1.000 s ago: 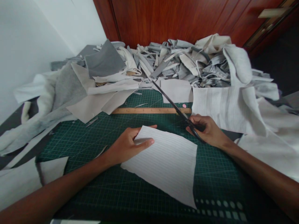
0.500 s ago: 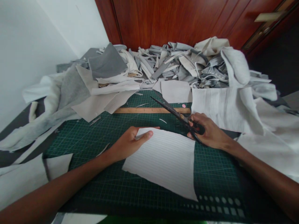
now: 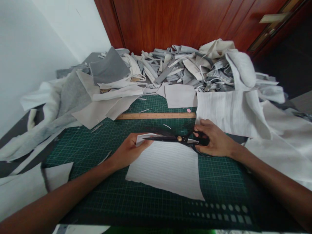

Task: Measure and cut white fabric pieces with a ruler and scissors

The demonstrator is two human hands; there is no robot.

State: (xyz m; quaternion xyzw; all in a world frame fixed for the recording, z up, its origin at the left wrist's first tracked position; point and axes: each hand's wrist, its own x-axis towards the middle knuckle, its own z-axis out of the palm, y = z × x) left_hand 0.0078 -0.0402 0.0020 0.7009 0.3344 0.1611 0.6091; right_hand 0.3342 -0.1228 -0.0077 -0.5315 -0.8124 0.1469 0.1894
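A white ribbed piece of fabric (image 3: 168, 169) hangs over the green cutting mat, its far edge raised toward me. My left hand (image 3: 133, 148) pinches its upper left corner, thumb on top and fingers underneath. Black scissors (image 3: 179, 138) lie across the fabric's far edge, tips pointing left near my left thumb. The handles are in my right hand (image 3: 212, 139), fingers through the loops. The blades look parted, one blurred beyond the edge and one over the fabric.
A wooden ruler (image 3: 156, 115) lies across the green cutting mat (image 3: 92, 191). Behind it is a heap of grey and white scraps (image 3: 168, 66). Larger fabric pieces lie at left and a ribbed white piece (image 3: 219, 112) at right. A wooden door (image 3: 170, 22) stands behind.
My right hand has swung the scissors from pointing up and left, beyond the fabric, to lying level over its far edge. My left hand still pinches the fabric's corner.
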